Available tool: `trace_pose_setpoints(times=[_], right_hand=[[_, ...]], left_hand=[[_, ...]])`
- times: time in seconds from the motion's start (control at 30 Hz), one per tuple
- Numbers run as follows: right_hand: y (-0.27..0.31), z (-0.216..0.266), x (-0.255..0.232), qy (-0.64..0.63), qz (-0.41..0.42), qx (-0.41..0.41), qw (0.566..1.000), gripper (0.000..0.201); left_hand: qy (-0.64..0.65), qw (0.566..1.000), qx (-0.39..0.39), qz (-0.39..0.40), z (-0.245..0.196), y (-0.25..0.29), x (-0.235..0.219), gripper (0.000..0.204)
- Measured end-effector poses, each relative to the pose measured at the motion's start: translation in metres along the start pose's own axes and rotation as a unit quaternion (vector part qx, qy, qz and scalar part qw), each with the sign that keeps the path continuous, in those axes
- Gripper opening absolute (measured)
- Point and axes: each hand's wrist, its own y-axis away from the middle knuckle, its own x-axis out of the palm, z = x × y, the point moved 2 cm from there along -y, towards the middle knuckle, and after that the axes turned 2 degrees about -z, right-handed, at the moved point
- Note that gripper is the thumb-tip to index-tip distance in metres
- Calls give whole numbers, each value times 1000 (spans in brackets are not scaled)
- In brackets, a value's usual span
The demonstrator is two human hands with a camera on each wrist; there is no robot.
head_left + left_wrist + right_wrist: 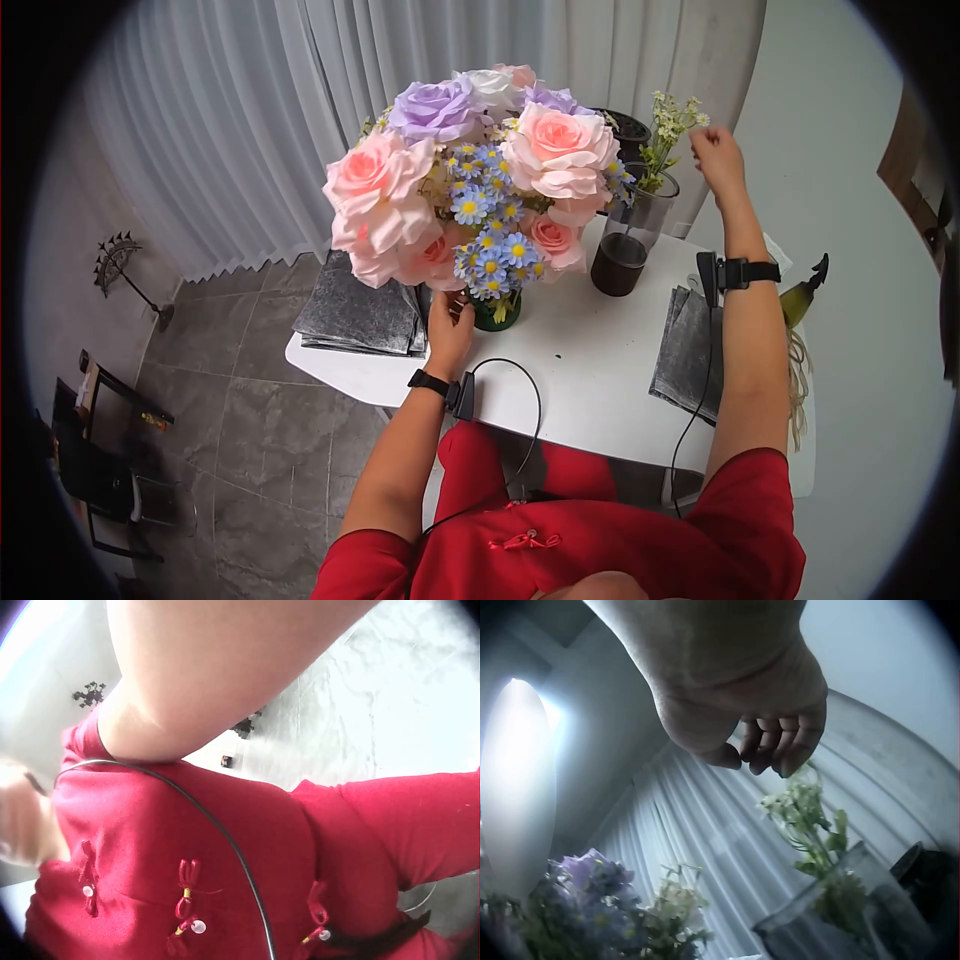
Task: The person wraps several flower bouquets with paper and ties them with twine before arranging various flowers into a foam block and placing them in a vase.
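A big bouquet of pink, lilac and white roses with small blue daisies [490, 262] stands in a green vase [497, 314] on the white table. At the left side of that vase is my left hand [450, 322], its fingers partly hidden under the pink roses; I cannot tell whether it grips the vase. To the right, a clear glass vase [652, 212] with a dark lower part holds a sprig of small white flowers [672, 122]. My right hand [718, 158] is raised just right of that sprig, fingers loosely bent. The right wrist view shows nothing between thumb and fingers [769, 746].
Dark grey folded sheets [365, 310] lie on the table's left side, another stack [688, 350] on its right. Behind the glass vase stands a black container [625, 130]. A green item with pale strands [797, 300] lies beyond the right forearm. Cables [540, 400] run from both wrists.
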Motion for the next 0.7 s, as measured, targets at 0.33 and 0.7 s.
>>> trace_pose_setpoints(times=[0.33, 0.7], right_hand=[[-13, -38, 47, 171, 214, 70, 959, 57], [3, 43, -3, -271, -206, -179, 923, 25]], left_hand=[[1, 1000, 14, -22, 19, -4, -4, 27], [39, 999, -7, -17, 13, -2, -4, 23]])
